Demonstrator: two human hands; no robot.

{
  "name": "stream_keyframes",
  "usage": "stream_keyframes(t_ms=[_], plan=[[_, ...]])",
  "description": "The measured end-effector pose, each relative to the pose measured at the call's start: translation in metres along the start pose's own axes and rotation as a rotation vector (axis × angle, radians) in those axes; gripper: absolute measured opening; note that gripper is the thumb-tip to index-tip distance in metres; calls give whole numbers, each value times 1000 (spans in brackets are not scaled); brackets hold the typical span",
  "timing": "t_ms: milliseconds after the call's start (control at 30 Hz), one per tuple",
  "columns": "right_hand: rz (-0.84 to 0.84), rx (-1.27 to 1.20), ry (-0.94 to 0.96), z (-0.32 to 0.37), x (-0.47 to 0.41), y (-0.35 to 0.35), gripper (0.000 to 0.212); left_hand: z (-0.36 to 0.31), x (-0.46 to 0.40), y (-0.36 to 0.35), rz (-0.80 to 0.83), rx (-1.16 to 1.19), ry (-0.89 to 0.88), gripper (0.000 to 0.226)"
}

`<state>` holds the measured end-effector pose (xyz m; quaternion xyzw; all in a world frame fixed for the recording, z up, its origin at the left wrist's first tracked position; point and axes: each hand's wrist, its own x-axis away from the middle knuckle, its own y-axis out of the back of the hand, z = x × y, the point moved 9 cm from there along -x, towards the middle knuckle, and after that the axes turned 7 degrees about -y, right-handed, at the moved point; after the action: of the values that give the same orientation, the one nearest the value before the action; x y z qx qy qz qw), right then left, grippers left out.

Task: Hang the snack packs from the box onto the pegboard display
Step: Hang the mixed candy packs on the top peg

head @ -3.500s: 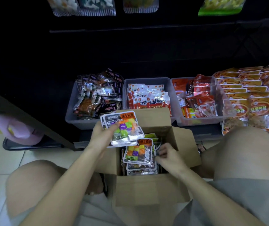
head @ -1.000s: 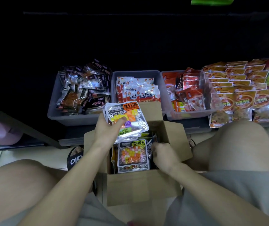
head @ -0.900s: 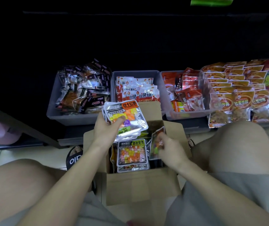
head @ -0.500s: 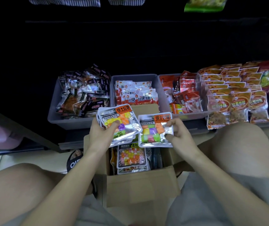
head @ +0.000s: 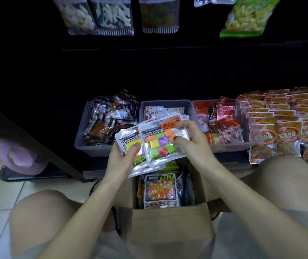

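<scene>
Newly lifted from the cardboard box [head: 170, 228], a glossy square pack [head: 160, 144] joins the stack, both hands [head: 188, 139] gripping

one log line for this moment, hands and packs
left hand: holds stack of candy packs | right hand: laying top pack on stack | box: packs remain | hung: none yet

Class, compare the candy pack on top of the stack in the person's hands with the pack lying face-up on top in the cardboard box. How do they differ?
The held candy pack shows large square sweets; the boxed pack shows small bean-like ones. The held candy pack is tilted above the cardboard box, in the grip of the left hand and right hand; the boxed pack lies untouched. Both have clear windows and multicoloured contents.
</scene>
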<state>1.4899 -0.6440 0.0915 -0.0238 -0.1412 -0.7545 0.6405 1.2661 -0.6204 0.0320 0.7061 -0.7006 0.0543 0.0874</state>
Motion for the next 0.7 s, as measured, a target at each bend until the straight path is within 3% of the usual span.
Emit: stream_keyframes(t_ms=[100,233,367,500,600,700], plan=[[43,121,41,10,-3,-25,41,-11,5,6,-11,111,27,39],[74,129,67,36,-2,-45,57,-36,10,21,-43,206,-12,31],[62,117,147,80,-6,-60,67,-92,13,43,-31,150,-151,33],[89,75,223,153,-6,-74,96,-166,11,73,-88,144,-303,28],[126,5,303,221,3,-78,87,-234,14,94,-127,130,-440,30],[140,-36,410,285,19,-83,58,-299,18,113,-146,123,-551,40]])
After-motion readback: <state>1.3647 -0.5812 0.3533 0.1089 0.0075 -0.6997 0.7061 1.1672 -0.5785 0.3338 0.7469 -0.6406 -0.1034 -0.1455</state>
